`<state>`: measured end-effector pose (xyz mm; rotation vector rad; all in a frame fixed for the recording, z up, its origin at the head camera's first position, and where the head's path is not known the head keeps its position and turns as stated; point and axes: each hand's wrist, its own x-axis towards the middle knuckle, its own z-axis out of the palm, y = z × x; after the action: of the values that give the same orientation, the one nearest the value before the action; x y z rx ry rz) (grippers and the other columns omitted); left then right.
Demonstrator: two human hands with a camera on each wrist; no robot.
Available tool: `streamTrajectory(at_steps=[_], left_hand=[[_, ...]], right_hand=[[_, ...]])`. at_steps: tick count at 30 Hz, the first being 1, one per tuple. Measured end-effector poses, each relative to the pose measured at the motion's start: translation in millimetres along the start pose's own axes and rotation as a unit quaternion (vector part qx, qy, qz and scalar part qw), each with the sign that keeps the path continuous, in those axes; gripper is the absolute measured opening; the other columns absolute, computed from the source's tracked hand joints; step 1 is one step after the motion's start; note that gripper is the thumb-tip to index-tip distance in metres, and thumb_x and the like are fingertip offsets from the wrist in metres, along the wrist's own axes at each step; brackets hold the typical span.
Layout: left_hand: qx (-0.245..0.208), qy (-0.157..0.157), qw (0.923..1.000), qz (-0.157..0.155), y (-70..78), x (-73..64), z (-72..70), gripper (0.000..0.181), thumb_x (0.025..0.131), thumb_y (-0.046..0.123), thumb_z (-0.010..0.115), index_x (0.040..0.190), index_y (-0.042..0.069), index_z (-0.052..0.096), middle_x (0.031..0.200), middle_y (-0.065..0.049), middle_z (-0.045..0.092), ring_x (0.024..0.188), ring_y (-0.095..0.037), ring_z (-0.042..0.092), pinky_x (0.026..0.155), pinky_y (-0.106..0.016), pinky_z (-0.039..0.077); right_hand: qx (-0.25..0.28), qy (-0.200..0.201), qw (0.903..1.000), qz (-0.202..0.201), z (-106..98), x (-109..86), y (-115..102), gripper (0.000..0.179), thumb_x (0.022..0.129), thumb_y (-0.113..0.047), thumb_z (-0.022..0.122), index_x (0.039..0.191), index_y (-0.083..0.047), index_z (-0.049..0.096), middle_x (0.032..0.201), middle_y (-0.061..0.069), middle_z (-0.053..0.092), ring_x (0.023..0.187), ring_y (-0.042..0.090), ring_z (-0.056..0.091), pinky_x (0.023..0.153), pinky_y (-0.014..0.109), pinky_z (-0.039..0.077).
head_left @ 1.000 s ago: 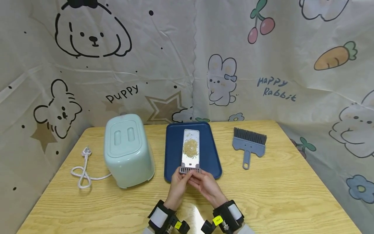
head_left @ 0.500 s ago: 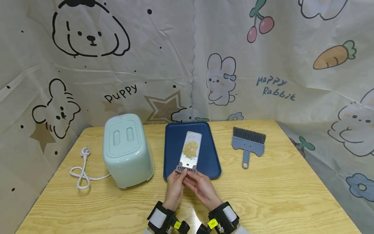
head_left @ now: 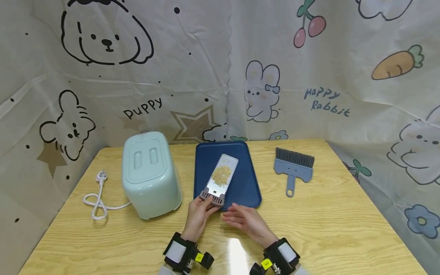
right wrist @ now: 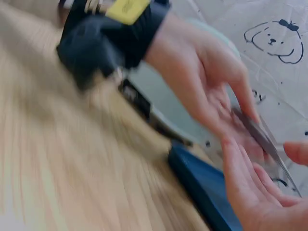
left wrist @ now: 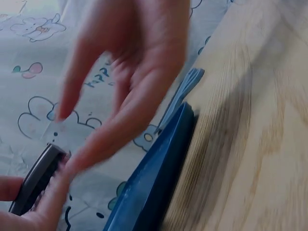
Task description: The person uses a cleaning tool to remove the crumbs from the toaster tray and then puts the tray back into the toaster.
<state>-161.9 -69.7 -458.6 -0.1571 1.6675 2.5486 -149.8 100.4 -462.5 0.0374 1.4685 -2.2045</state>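
Silver tray (head_left: 231, 162) in left fingers (head_left: 206, 203), right fingers (head_left: 234, 219) outstretched just beside.

Curtained nook: wood-grain table (head_left: 343, 225), cartoon-print sheeting (head_left: 192, 76)

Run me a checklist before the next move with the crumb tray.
1. Crumb tray gripped: ok, the left hand holds it by one end.
2. Crumbs contained: ok, heaped on its metal face.
3. Blue tray positioned: ok, the head view shows it behind most of the crumb tray.
4. Right hand free: ok, holding nothing.
5. Brush in hand: not ok, lying on the table.
6. Crumb tray level: cannot tell, the wrist views are themselves tilted.
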Motion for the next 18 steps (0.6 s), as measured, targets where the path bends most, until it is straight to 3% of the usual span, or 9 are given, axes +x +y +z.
streamTrajectory(at_steps=[3,5,6,8,10,12,15,16,18], left_hand=[[0.001,-0.014,0.9999,-0.008,0.9,0.4,-6.9,0.043,0.094,0.006,0.042,0.129,-0.014,0.03,0.127,-0.031,0.04,0.102,-0.021,0.055,0.085,-0.033,0.049],[0.0,-0.017,0.9998,-0.013,2.0,0.6,-11.5,0.043,0.094,0.006,0.042,0.13,-0.013,0.029,0.128,-0.031,0.039,0.103,-0.021,0.054,0.085,-0.032,0.049],[0.001,-0.017,0.9997,-0.014,2.5,0.7,-13.8,0.043,0.094,0.005,0.042,0.13,-0.013,0.03,0.128,-0.03,0.039,0.103,-0.021,0.054,0.085,-0.032,0.049],[0.0,-0.018,0.9997,-0.016,3.5,1.0,-17.6,0.042,0.093,0.005,0.042,0.13,-0.012,0.03,0.128,-0.03,0.038,0.103,-0.021,0.055,0.084,-0.031,0.049],[-0.001,-0.021,0.9997,-0.016,3.9,1.3,-20.3,0.042,0.093,0.003,0.043,0.13,-0.013,0.03,0.128,-0.031,0.039,0.102,-0.021,0.055,0.083,-0.03,0.049],[-0.001,-0.027,0.9995,-0.015,3.4,1.3,-22.2,0.043,0.093,0.003,0.043,0.13,-0.014,0.03,0.128,-0.031,0.039,0.101,-0.02,0.056,0.083,-0.03,0.05],[0.0,-0.031,0.9993,-0.023,1.9,1.2,-24.0,0.043,0.093,0.002,0.042,0.13,-0.014,0.029,0.128,-0.031,0.039,0.099,-0.019,0.057,0.082,-0.029,0.05],[0.002,-0.031,0.9992,-0.025,1.5,1.1,-24.6,0.043,0.093,0.002,0.042,0.13,-0.015,0.029,0.128,-0.031,0.039,0.099,-0.018,0.057,0.081,-0.029,0.05],[0.005,-0.031,0.9991,-0.026,0.9,1.4,-26.1,0.042,0.093,0.001,0.041,0.13,-0.015,0.028,0.128,-0.032,0.038,0.099,-0.018,0.057,0.081,-0.029,0.05]], right_hand=[[-0.075,0.02,0.997,-0.006,-27.7,-4.6,-13.1,0.053,0.092,-0.027,0.048,0.121,0.017,0.038,0.097,0.012,0.063,0.092,0.022,0.061,0.088,0.035,0.048],[-0.146,0.053,0.9875,-0.027,-47.9,-5.7,-25.2,0.047,0.093,-0.022,0.046,0.119,0.017,0.041,0.095,0.013,0.063,0.089,0.023,0.062,0.084,0.035,0.05],[-0.186,0.074,0.9789,-0.04,-57.6,-5.5,-32.4,0.043,0.094,-0.019,0.045,0.117,0.017,0.042,0.094,0.014,0.063,0.087,0.023,0.063,0.082,0.035,0.051],[-0.278,0.124,0.95,-0.069,-76.4,-3.8,-48.0,0.037,0.093,-0.014,0.045,0.112,0.017,0.047,0.091,0.018,0.064,0.082,0.024,0.064,0.076,0.035,0.054],[-0.379,0.185,0.9016,-0.098,-94.9,-0.1,-62.3,0.031,0.091,-0.012,0.047,0.105,0.015,0.053,0.083,0.018,0.064,0.071,0.021,0.064,0.066,0.031,0.055],[-0.474,0.246,0.8384,-0.111,-111.3,3.1,-73.9,0.03,0.089,-0.015,0.05,0.098,0.014,0.057,0.076,0.017,0.064,0.059,0.017,0.061,0.054,0.027,0.053],[-0.579,0.322,0.7441,-0.086,-131.2,6.1,-82.0,0.036,0.087,-0.023,0.055,0.093,0.013,0.056,0.07,0.019,0.059,0.052,0.019,0.052,0.042,0.027,0.042],[-0.601,0.338,0.7205,-0.071,-135.6,6.8,-82.6,0.041,0.086,-0.027,0.056,0.093,0.014,0.054,0.073,0.022,0.057,0.055,0.024,0.052,0.042,0.029,0.041],[-0.619,0.355,0.6996,-0.034,-142.4,8.6,-81.3,0.05,0.084,-0.034,0.057,0.094,0.015,0.049,0.08,0.029,0.053,0.064,0.035,0.054,0.045,0.038,0.044]])
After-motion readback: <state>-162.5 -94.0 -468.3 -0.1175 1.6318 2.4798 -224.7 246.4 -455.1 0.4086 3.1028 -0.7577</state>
